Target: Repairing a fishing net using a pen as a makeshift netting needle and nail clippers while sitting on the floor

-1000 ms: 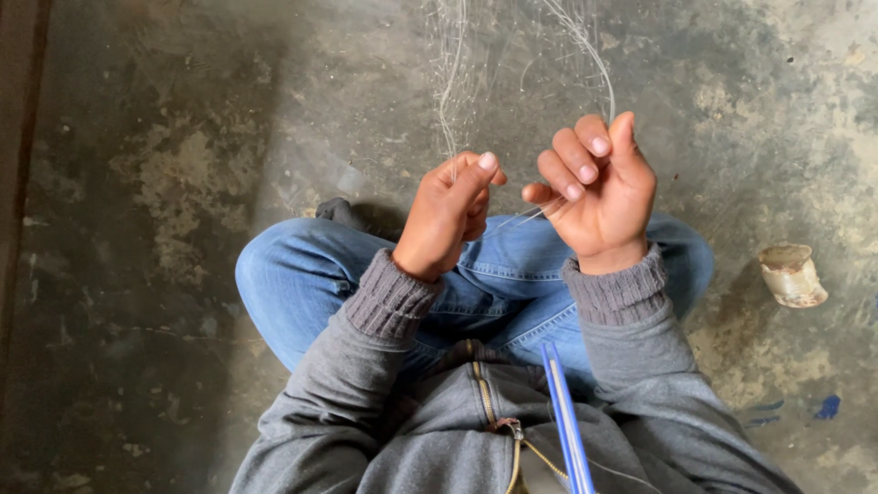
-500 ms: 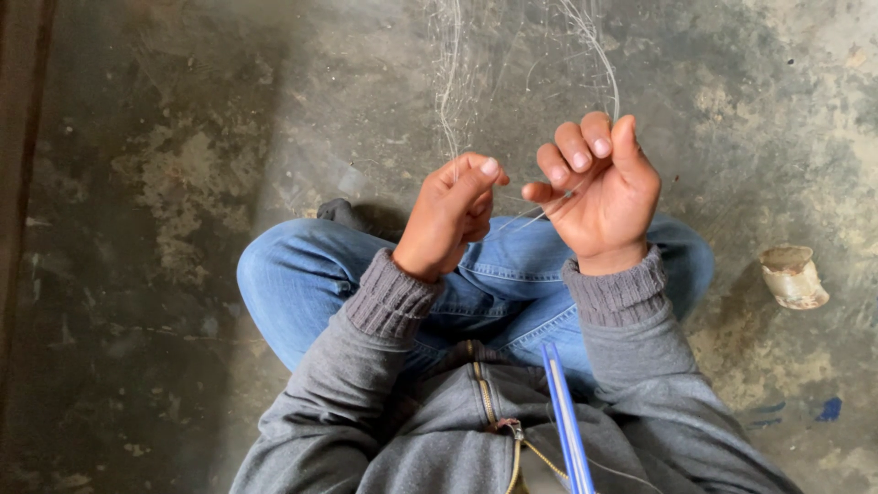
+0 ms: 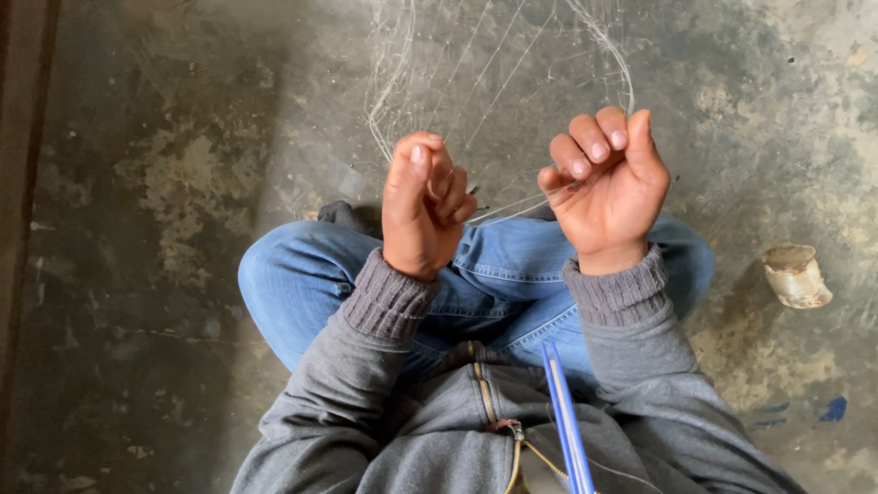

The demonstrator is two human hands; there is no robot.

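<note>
Since a moment ago my left hand (image 3: 422, 209) has lifted a little and drawn slightly away from my right hand (image 3: 605, 187), so the thin line (image 3: 512, 209) between them now shows as a longer, tauter stretch. My right hand has barely shifted.

Nearest to me, at the bottom of the frame, is my grey zip jacket (image 3: 476, 430), with a blue rod (image 3: 567, 421) standing up against my chest just right of the zipper. I cannot tell what the rod is. Above that my crossed legs in blue jeans (image 3: 494, 274) fill the middle of the frame.

Over the knees, my left hand sits just left of centre, fingers curled tight into a near fist with the thumb pressed on top; it pinches the near end of the line, though the exact contact is hidden among the fingers. My right hand, just right of centre, is also closed, fingers folded toward the palm and thumb upright, and it grips the same line where it runs in under the fingertips. A small dark sliver pokes out between the hands; I cannot tell what it is.

Beyond the hands, in the upper middle of the frame, fine pale netting (image 3: 494, 82) of the same line rises in loops and strands, one strand curving down to my right thumb.

Farther off lies the stained concrete floor (image 3: 165, 183). At the right edge, well apart from my knee, rests a small worn pale spool (image 3: 796, 274).
</note>
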